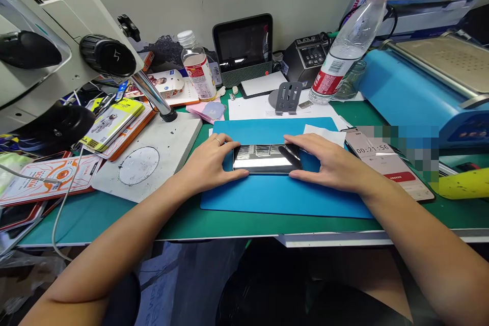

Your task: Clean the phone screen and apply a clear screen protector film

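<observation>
A dark, glossy smartphone lies sideways over the blue mat, its screen mirroring bright lights. My left hand grips its left end between thumb and fingers, a ring on one finger. At the opposite end, my right hand holds it the same way, thumb along the near edge and fingers at the far one. Whether the phone rests on the mat or is slightly raised, I cannot tell. Behind my right hand lies a white sheet of paper.
Left stands a microscope on a white base, beside boxes. Behind the mat are a small bottle, a dark display, a phone stand and a red-capped bottle. Right are a timer phone and blue machine.
</observation>
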Demonstrator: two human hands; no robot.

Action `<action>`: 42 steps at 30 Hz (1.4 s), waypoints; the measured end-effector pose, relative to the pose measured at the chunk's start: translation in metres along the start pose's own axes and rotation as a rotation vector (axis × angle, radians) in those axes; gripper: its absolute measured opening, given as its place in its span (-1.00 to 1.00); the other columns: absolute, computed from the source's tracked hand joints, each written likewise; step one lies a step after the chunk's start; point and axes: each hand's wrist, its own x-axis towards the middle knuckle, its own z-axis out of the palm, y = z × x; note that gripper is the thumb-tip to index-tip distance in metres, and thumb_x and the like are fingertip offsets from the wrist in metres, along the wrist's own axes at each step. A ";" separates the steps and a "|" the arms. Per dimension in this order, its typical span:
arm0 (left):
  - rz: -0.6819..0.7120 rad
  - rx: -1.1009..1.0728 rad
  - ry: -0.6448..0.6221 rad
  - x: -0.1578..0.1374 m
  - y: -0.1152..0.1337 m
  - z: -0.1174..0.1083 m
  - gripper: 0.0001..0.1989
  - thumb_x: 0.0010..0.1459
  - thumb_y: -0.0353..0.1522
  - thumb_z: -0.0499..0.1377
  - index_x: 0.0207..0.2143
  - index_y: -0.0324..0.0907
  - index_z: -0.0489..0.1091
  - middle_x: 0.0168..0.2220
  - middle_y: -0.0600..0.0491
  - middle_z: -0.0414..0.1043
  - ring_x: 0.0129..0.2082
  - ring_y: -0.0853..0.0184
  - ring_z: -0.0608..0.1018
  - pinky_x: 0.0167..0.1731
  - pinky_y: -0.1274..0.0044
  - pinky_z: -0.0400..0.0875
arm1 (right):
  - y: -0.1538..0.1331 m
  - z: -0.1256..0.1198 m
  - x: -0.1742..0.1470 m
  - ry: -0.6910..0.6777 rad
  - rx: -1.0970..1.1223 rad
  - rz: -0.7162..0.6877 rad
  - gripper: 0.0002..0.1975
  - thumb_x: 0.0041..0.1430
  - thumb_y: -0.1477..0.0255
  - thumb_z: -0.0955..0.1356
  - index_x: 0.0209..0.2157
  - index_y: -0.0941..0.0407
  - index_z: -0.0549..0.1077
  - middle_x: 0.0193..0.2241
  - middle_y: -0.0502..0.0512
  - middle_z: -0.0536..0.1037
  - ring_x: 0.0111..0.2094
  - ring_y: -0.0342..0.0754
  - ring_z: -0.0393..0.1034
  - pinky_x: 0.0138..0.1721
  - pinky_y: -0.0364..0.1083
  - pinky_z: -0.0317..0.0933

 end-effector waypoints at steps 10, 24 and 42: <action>0.000 -0.040 -0.005 0.000 -0.003 -0.001 -0.31 0.18 0.07 0.26 0.19 -0.18 0.43 0.07 -0.14 0.44 0.06 0.01 0.48 0.09 0.18 0.44 | 0.003 -0.002 -0.001 0.019 0.027 -0.010 -0.25 0.24 0.06 0.41 0.35 0.12 0.31 0.17 0.33 0.53 0.15 0.28 0.46 0.13 0.22 0.39; -0.009 -0.046 -0.001 -0.001 -0.002 -0.001 -0.32 0.19 0.08 0.25 0.20 -0.15 0.42 0.05 -0.13 0.45 0.05 0.01 0.48 0.07 0.18 0.46 | 0.000 -0.004 0.000 0.056 0.049 -0.091 -0.60 0.26 0.18 0.43 0.04 0.07 0.63 0.12 0.28 0.57 0.10 0.23 0.49 0.10 0.19 0.43; 0.012 -0.009 0.003 -0.003 0.000 0.000 -0.28 0.17 0.11 0.25 0.22 -0.13 0.39 0.10 -0.14 0.42 0.08 0.00 0.47 0.12 0.19 0.44 | -0.003 -0.006 0.002 0.038 0.041 -0.126 -0.54 0.20 0.17 0.47 0.10 0.05 0.59 0.14 0.26 0.57 0.10 0.23 0.51 0.08 0.20 0.46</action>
